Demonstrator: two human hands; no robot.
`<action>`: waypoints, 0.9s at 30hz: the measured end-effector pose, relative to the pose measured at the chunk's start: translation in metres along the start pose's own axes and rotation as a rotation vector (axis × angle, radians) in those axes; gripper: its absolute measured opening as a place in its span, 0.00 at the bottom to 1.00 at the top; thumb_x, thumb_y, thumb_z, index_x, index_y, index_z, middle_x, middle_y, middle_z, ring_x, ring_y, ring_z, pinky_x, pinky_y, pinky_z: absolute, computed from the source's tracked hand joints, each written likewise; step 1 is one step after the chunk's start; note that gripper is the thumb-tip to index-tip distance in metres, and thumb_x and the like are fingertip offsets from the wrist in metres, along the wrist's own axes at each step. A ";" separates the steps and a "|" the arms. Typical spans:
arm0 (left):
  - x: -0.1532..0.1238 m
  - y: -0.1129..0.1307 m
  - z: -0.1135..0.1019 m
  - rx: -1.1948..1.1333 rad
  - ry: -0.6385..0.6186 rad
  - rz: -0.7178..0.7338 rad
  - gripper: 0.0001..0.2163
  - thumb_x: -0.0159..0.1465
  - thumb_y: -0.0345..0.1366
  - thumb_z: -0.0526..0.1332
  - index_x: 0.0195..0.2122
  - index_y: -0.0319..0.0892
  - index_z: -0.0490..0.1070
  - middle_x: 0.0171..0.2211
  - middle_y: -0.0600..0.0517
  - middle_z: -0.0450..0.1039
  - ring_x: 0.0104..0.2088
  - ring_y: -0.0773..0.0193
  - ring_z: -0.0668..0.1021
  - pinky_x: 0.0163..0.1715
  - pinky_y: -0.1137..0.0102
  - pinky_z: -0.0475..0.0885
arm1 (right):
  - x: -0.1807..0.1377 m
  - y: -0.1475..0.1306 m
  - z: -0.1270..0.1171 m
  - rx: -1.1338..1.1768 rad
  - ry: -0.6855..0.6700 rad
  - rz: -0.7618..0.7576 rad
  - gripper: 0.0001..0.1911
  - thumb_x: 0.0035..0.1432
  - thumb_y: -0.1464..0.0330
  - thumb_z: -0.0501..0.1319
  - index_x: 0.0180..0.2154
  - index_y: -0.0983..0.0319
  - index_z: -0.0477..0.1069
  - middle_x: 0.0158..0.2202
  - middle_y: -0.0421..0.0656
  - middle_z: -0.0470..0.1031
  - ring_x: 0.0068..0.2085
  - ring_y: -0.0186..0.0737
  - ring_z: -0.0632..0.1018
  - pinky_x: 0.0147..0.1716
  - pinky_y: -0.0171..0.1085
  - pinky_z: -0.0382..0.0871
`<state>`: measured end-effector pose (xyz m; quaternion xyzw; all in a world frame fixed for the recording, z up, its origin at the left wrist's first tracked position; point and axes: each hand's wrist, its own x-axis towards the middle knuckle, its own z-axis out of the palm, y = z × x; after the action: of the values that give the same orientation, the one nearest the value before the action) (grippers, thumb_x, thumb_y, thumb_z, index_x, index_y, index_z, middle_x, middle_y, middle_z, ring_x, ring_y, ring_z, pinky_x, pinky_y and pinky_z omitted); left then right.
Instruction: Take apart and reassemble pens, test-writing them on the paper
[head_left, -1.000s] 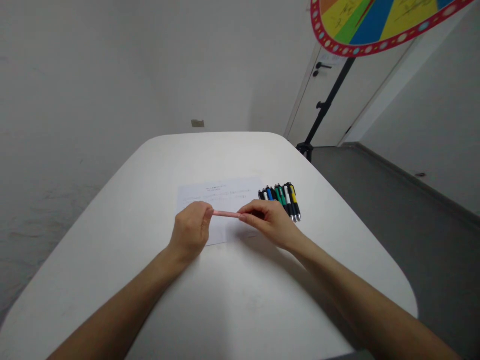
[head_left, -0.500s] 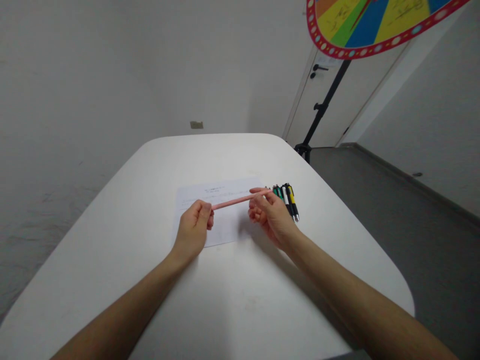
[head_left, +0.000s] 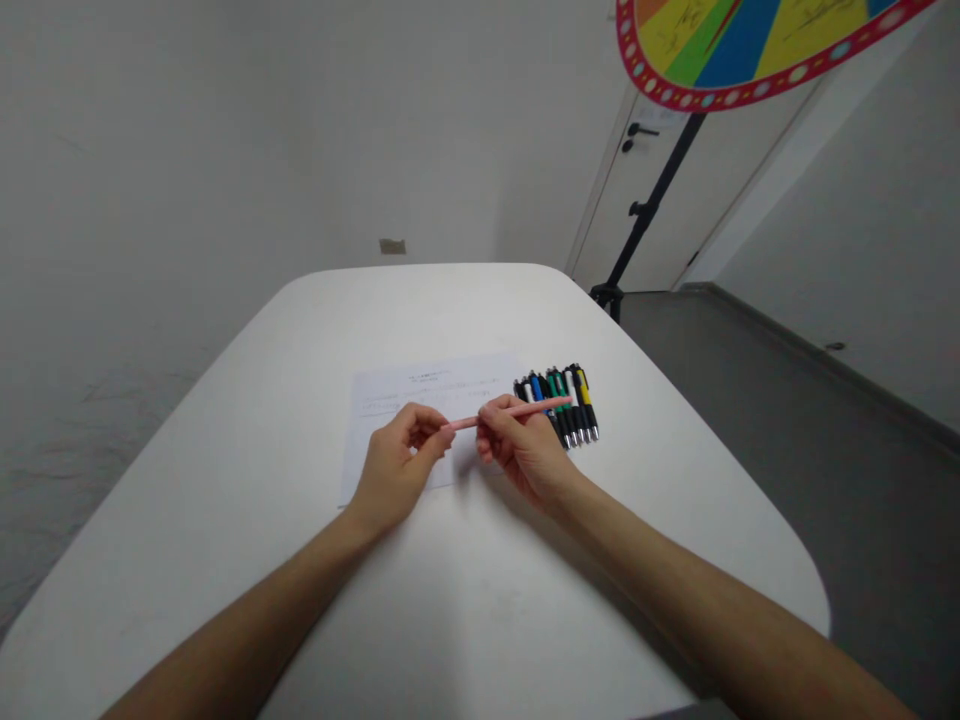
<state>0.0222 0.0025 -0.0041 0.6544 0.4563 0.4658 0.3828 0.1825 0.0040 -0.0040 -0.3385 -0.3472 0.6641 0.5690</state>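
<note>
Between both hands is a slim pink pen (head_left: 536, 406), held nearly level above the paper. My left hand (head_left: 397, 460) pinches its left end between thumb and fingertips. My right hand (head_left: 525, 450) grips it near the middle, and the other end sticks out to the right past the fingers. Beneath the hands lies a white sheet of paper (head_left: 390, 405) with a few lines of printing, too small to read. Several click pens (head_left: 581, 400) with black, white, blue, green and yellow parts lie side by side just beyond my right hand.
The white table (head_left: 420, 300) has rounded corners and reaches toward a grey wall. Behind it on the right, a colourful wheel (head_left: 739, 50) stands on a black stand (head_left: 649, 215) before a door (head_left: 622, 200).
My right hand has slid along the pink pen from its right end to about its middle. My left hand has moved slightly right, and its grip is now at the pen's tip.
</note>
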 end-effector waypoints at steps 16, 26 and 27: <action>-0.001 -0.002 0.002 -0.017 0.071 -0.019 0.06 0.57 0.38 0.62 0.29 0.40 0.69 0.24 0.54 0.73 0.26 0.67 0.75 0.29 0.72 0.70 | -0.001 0.002 0.000 0.013 -0.009 0.016 0.16 0.44 0.62 0.72 0.25 0.63 0.67 0.20 0.38 0.71 0.21 0.28 0.71 0.18 0.25 0.65; 0.000 -0.005 0.000 -0.021 0.035 -0.041 0.11 0.62 0.42 0.56 0.28 0.40 0.69 0.23 0.53 0.73 0.24 0.67 0.75 0.27 0.72 0.71 | 0.000 0.004 -0.002 0.046 -0.025 0.016 0.16 0.41 0.63 0.73 0.25 0.63 0.68 0.19 0.37 0.71 0.21 0.29 0.71 0.17 0.26 0.64; 0.000 -0.006 0.000 -0.029 0.052 -0.019 0.08 0.60 0.41 0.60 0.32 0.40 0.70 0.25 0.53 0.74 0.26 0.66 0.76 0.29 0.71 0.71 | 0.000 0.004 -0.002 0.051 -0.024 0.017 0.16 0.42 0.63 0.72 0.25 0.63 0.68 0.19 0.37 0.71 0.21 0.29 0.71 0.18 0.26 0.64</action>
<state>0.0208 0.0041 -0.0097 0.6320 0.4655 0.4855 0.3849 0.1822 0.0040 -0.0084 -0.3190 -0.3343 0.6813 0.5677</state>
